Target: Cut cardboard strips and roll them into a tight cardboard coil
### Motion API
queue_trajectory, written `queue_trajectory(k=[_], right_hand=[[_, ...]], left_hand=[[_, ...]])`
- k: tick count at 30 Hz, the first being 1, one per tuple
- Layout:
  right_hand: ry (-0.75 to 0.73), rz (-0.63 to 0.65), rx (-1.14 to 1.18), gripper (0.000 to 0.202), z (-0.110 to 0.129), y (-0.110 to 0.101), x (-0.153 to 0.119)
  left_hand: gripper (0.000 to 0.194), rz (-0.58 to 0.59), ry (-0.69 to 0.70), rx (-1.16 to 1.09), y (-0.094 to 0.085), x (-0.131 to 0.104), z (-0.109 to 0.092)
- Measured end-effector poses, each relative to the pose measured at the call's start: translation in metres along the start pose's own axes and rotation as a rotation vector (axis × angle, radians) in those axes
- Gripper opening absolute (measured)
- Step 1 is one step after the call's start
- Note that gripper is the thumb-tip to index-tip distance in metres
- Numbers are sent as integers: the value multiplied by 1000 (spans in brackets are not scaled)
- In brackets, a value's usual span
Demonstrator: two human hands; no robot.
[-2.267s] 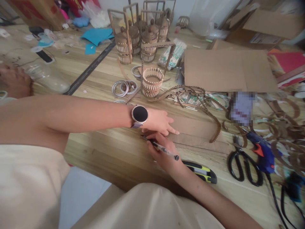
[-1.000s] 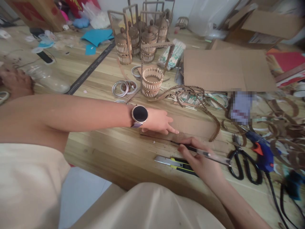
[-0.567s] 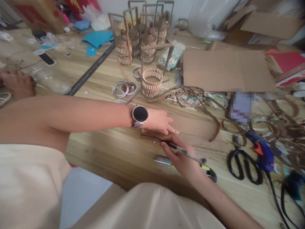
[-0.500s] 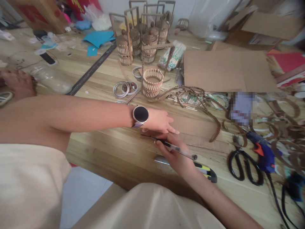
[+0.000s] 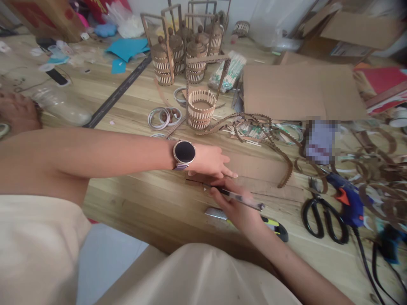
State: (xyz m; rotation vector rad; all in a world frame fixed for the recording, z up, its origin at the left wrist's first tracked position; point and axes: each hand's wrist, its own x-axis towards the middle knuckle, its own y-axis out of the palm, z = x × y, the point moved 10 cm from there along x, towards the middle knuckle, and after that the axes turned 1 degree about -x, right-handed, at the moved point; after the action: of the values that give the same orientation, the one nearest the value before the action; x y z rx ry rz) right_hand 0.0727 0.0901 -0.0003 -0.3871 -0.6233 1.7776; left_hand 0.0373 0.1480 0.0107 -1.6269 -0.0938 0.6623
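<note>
"Pen [image 5: 238, 198], clear barrel, black grip. Location?"

"Head view, item one: pinched between thumb and fingers of the right hand [image 5: 235, 208], point toward the near left border of a cardboard piece [image 5: 259, 166]. Contact of the tip: too small to tell."

"Left hand [image 5: 210, 161]?"

"Item two: laid palm down on that same cardboard, fingers extended and spread, grasping nothing. Cardboard flat on the wooden table [image 5: 136, 207] (one sheet or two overlapping, I cannot tell)."

"Step in hand?"

"Marking out, in my judgement: a dark line [image 5: 193, 181] runs left from the pen's tip."

"Next move calls for?"

"Probably an even stroke rightward along that border, left hand pressing firmly; a slip could spoil the line."

"Adjacent stock?"

"Utility knife [image 5: 277, 228], blade out, partly behind the right hand. Black-handled scissors [image 5: 315, 199], beside a blue glue gun [image 5: 353, 208]. Stick-walled basket [image 5: 201, 115], tall-handled, beyond the left hand."
</note>
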Motion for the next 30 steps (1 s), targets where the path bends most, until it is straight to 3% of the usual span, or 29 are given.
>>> queue_trajectory(k=[3, 6, 11, 14, 17, 19, 21, 25, 27, 30], right_hand=[[88, -48, -33, 18, -19, -30, -14], [174, -133, -115, 22, -40, -68, -32], [341, -205, -329, 31, -76, -131, -66], [327, -232, -440, 32, -72, -162, -74], [274, -322, -629, 30, -49, -183, -63], [262, -262, -819, 28, -40, -176, -40], [214, -84, -980, 27, -40, -152, -9], [193, 13, -1024, 25, -55, -123, 40], [182, 22, -1007, 28, -60, -116, 49], [140, 54, -953, 33, -57, -109, 36]], left_hand=[[38, 86, 175, -29, 6, -2, -17], [45, 70, 286, 37, 6, -3, -26], [55, 127, 347, 139, 17, -2, -31], [55, 137, 319, 104, 20, 1, -30], [50, 105, 287, 86, 19, 2, -26], [46, 95, 277, 58, 19, 0, -24], [40, 54, 274, 32, 17, -3, -26], [31, -130, 136, 45, 12, -8, -28], [24, -215, 90, 54, 16, -10, -32], [16, -322, 43, 64, 22, -11, -32]])
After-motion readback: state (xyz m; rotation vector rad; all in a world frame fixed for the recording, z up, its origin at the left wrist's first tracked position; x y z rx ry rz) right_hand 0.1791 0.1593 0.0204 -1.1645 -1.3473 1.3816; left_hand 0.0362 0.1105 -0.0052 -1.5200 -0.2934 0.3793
